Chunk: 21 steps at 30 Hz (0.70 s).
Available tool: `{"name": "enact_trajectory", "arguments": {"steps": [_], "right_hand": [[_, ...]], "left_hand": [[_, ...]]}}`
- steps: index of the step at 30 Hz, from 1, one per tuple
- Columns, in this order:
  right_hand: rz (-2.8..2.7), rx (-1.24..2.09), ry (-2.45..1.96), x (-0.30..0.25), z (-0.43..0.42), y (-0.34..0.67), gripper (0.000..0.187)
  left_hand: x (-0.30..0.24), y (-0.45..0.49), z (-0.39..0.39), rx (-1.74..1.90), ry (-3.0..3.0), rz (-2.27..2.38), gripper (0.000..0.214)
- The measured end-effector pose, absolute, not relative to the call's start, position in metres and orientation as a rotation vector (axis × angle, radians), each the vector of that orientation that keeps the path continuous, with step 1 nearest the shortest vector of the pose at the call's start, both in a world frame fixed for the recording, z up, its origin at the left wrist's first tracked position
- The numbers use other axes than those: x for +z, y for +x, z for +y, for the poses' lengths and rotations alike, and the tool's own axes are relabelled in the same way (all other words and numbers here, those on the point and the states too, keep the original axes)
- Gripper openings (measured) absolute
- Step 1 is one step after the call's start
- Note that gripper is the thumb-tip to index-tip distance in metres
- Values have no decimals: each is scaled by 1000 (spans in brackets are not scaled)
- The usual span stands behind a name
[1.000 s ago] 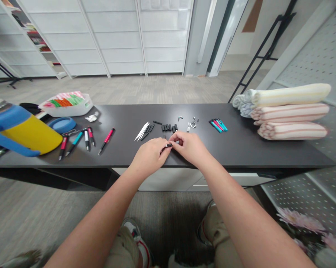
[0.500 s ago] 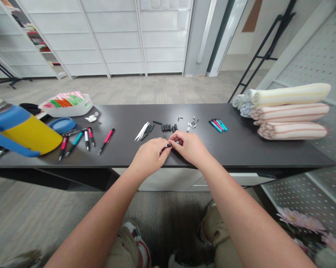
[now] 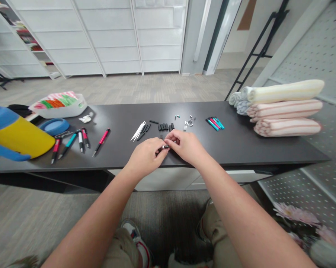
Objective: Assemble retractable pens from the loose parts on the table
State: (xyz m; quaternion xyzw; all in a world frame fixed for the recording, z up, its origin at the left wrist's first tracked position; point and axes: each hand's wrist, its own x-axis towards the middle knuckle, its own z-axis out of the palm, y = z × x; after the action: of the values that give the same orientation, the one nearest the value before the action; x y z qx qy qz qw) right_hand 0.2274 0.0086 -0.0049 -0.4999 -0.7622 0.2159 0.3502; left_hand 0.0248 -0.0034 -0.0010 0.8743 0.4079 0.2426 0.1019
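Observation:
Close to the desk's front edge, my left hand (image 3: 149,153) is closed around a small black-and-white pen part (image 3: 165,147). Its tip pokes out toward my right hand (image 3: 183,143), whose thumb and index finger are pinched at that end; whether they grip it or something tiny is hidden. Just beyond the fingers lie short black pen grips (image 3: 163,127). White refills (image 3: 138,131) and thin black tubes (image 3: 146,128) lie to their left. Small silvery pen pieces (image 3: 190,121) are scattered to the right, with teal and pink pen barrels (image 3: 214,123) farther right.
Assembled pens (image 3: 101,142) lie on the dark desk (image 3: 123,156) at left, near a blue-and-yellow jug (image 3: 19,136), a blue lid (image 3: 54,125) and a white basket (image 3: 58,108) of coloured items. Rolled towels (image 3: 286,109) are stacked at the right end.
The camera view has shifted slightly, so everything sits a little farther left. Both hands stay together at the pen part, which shows a bit more white.

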Motion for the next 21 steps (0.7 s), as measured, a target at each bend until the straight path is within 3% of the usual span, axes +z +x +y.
{"name": "enact_trajectory", "arguments": {"steps": [14,21], "right_hand": [[-1931,498,-1257,-4,9,230,10],[-1910,533,-1243,-4,10,231,5]], "left_hand": [[-2,25,1,750,2492,1264,25],[4,24,0,785,2441,1265,40]]}}
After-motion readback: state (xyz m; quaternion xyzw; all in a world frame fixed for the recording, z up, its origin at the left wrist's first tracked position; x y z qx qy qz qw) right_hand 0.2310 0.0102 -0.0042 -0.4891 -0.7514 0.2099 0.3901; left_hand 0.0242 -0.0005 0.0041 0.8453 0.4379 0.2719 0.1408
